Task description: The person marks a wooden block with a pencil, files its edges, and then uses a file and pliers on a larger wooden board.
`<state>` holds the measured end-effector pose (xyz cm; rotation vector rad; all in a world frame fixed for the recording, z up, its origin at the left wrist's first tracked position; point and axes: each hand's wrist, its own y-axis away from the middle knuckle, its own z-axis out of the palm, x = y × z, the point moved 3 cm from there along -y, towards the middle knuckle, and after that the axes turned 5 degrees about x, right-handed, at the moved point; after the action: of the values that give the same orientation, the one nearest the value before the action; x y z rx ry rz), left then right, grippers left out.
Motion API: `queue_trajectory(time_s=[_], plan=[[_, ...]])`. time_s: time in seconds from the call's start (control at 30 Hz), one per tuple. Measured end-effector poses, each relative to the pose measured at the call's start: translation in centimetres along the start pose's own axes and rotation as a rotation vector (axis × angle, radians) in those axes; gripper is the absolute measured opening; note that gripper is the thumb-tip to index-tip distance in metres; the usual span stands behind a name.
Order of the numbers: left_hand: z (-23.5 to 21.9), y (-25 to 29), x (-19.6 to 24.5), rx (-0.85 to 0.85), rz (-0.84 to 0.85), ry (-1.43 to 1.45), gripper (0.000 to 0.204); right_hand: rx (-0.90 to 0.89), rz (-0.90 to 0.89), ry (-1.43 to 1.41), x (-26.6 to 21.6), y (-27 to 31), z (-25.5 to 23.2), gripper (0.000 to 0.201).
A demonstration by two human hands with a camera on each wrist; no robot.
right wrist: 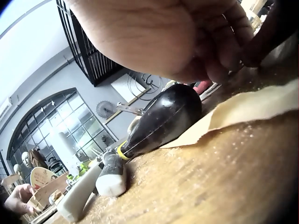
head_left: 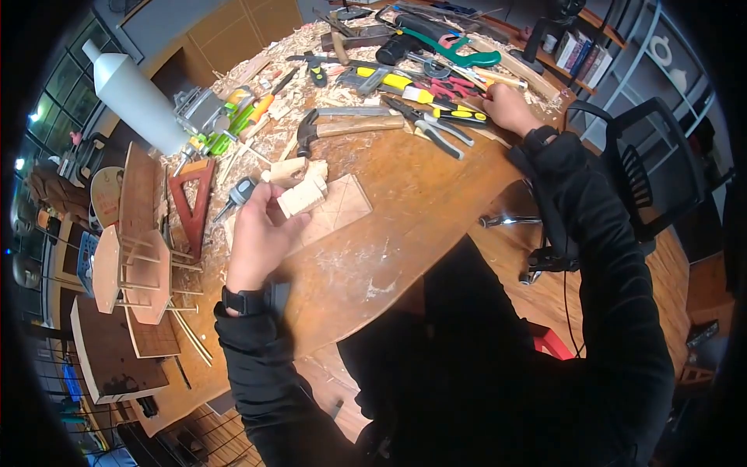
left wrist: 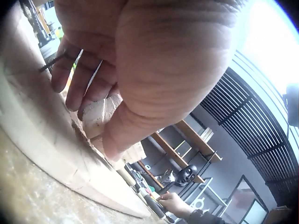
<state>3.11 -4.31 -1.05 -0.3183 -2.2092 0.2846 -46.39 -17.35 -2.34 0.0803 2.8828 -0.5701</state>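
The left hand (head_left: 261, 237) pinches a wooden block (head_left: 302, 198) above a board (head_left: 342, 204); the right hand (head_left: 511, 109), fingers bent, nears a black-and-yellow handle (head_left: 464, 116), its hold unclear.

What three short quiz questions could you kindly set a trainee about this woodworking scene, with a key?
1. Multiple choice: which hand grips the pale wooden block? A: the left hand; B: the right hand; C: neither.
2. True or false: the hammer has a wooden handle.
3. Fill in the blank: the red frame is shaped like a ____.

Key: 1. A; 2. true; 3. triangle.
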Motion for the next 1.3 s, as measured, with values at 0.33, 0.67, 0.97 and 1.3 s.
queue_trajectory(time_s=[0.33,0.67,0.97,1.3], plan=[[-0.2,-0.1,0.2,0.024,-0.035,0.021,0.041,-0.104,0.008,-0.029,-0.7,-0.6,0.9,0.03],[0.0,-0.4,-0.9,0.222,0.163,0.112,0.04,-0.079,0.0,-0.057,-1.0,-0.4,0.9,0.027],[0.0,-0.5,-1.2,0.255,0.121,0.147,0.039,0.027,-0.082,0.042,-2.0,0.4,0.0,0.024],[-0.3,-0.2,0.4,0.27,0.09,0.241,0.042,-0.235,-0.327,-0.713,-19.1,5.3,-3.5,0.029]])
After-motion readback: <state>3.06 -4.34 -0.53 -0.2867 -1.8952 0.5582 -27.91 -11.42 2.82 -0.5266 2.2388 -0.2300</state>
